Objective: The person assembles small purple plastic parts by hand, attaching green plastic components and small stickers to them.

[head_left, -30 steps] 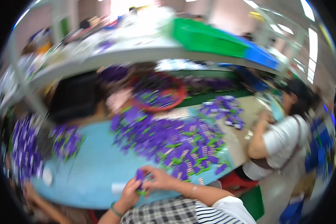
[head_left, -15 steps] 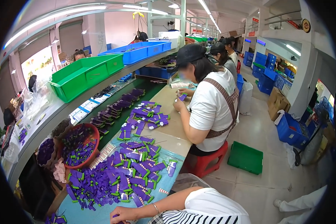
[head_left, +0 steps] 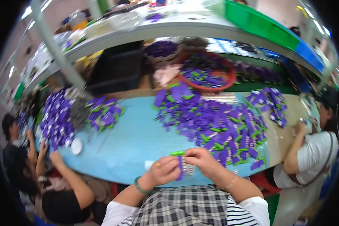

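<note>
Close in front of my body, my left hand [head_left: 164,172] pinches a flat purple piece with a green end [head_left: 180,174], which hangs downward from the fingers. Against its green end press the bent fingertips of my right hand [head_left: 202,161], and motion blur hides the exact grip. Red-and-white striped strips [head_left: 191,170] show just under the right fingers; whether they are held or lie on the table cannot be told. Beyond my right hand spreads a large heap of similar purple and green pieces [head_left: 214,126], many bearing striped strips.
Light blue covering lies over the table [head_left: 135,124]. A red basin [head_left: 218,89] of pieces and a black bin [head_left: 117,67] stand behind, below a shelf [head_left: 169,30]. More pieces [head_left: 58,116] and a white round lid [head_left: 76,147] are leftward. Co-workers sit on both sides.
The view has swung left from the right-hand neighbour to the table before me. My right hand, formerly at the lower edge with something purple, now meets my left hand, which has come into view.
</note>
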The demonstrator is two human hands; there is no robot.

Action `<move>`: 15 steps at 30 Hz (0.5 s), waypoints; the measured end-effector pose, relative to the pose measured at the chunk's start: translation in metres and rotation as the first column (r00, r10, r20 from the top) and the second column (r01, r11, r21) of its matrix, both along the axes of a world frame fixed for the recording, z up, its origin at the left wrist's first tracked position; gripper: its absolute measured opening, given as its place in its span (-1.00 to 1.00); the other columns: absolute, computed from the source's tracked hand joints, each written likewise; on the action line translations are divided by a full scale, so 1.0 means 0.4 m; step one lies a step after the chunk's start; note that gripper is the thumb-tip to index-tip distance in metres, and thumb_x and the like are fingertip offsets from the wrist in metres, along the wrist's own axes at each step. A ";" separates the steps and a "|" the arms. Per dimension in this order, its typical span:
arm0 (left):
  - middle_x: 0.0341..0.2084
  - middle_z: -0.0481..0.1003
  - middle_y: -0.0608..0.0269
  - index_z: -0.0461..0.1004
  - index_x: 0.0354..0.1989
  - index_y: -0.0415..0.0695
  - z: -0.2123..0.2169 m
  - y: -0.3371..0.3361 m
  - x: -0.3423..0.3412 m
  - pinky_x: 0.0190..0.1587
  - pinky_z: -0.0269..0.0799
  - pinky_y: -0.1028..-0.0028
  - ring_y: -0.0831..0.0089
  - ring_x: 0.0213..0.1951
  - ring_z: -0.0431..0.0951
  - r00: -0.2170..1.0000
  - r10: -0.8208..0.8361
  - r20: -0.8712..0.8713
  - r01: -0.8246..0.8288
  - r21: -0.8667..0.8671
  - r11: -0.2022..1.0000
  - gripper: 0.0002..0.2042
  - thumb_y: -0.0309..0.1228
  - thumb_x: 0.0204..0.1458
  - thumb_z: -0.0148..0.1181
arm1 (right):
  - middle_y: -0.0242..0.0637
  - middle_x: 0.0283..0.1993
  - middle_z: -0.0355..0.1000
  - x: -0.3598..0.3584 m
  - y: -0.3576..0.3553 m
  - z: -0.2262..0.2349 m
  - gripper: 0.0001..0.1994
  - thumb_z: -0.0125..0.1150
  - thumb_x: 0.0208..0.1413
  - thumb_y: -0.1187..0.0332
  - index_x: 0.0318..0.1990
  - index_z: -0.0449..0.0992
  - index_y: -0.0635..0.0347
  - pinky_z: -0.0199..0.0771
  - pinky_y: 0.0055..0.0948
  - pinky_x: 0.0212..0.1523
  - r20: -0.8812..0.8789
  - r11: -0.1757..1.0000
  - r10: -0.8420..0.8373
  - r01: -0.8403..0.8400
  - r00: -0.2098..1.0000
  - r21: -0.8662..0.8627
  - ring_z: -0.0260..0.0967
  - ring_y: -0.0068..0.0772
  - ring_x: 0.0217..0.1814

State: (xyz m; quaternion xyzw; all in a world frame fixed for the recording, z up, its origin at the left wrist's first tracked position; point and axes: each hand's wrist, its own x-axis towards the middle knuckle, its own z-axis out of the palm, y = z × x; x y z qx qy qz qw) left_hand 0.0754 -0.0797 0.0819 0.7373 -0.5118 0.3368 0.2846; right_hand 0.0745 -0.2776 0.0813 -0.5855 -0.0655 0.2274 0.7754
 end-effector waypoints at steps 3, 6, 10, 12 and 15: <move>-0.32 0.39 0.20 0.42 -0.46 -0.13 -0.034 -0.001 -0.024 -0.23 0.54 0.45 0.28 -0.22 0.47 0.998 0.041 0.036 -0.040 -0.031 0.999 -0.81 -0.56 -0.32 0.22 | -0.52 -0.49 0.34 -0.006 0.012 0.020 -0.91 0.17 0.01 0.47 -0.50 0.44 0.19 0.22 -0.65 -0.35 -0.103 0.998 0.005 0.002 0.995 0.068 0.22 -0.74 -0.42; -0.33 0.39 0.17 0.43 -0.45 -0.19 -0.042 0.006 -0.039 -0.36 0.55 0.44 0.26 -0.27 0.49 1.000 -0.025 -0.002 0.025 -0.046 0.999 -0.79 -0.67 -0.32 0.21 | -0.53 -0.53 0.32 0.009 0.023 0.006 -0.88 0.19 0.00 0.45 -0.54 0.42 0.18 0.19 -0.65 -0.39 -0.083 0.998 0.058 -0.057 0.995 0.014 0.19 -0.74 -0.46; -0.33 0.39 0.18 0.44 -0.44 -0.20 -0.038 0.006 -0.044 -0.37 0.55 0.44 0.27 -0.26 0.50 0.997 -0.081 0.013 0.082 -0.084 0.993 -0.81 -0.67 -0.29 0.21 | -0.55 -0.59 0.31 0.009 0.034 -0.013 -0.83 0.23 0.00 0.40 -0.57 0.43 0.19 0.09 -0.68 -0.55 -0.134 0.994 0.109 -0.105 0.985 0.038 0.14 -0.78 -0.55; -0.33 0.40 0.16 0.44 -0.43 -0.22 -0.035 0.012 -0.040 -0.37 0.55 0.44 0.26 -0.26 0.51 0.995 -0.088 0.056 0.092 -0.084 0.992 -0.82 -0.66 -0.29 0.20 | -0.56 -0.62 0.29 0.001 0.038 -0.022 -0.80 0.21 0.03 0.35 -0.59 0.44 0.14 0.06 -0.66 -0.59 -0.142 0.989 0.145 -0.138 0.979 0.058 0.12 -0.77 -0.59; -0.34 0.40 0.14 0.44 -0.43 -0.25 -0.029 0.014 -0.040 -0.36 0.56 0.44 0.24 -0.27 0.51 0.995 -0.081 0.059 0.085 -0.064 0.994 -0.82 -0.65 -0.29 0.19 | -0.54 -0.56 0.35 -0.019 0.042 -0.029 -0.74 0.13 0.12 0.22 -0.56 0.48 0.11 0.14 -0.66 -0.53 -0.352 0.976 0.204 -0.161 0.914 0.147 0.18 -0.75 -0.54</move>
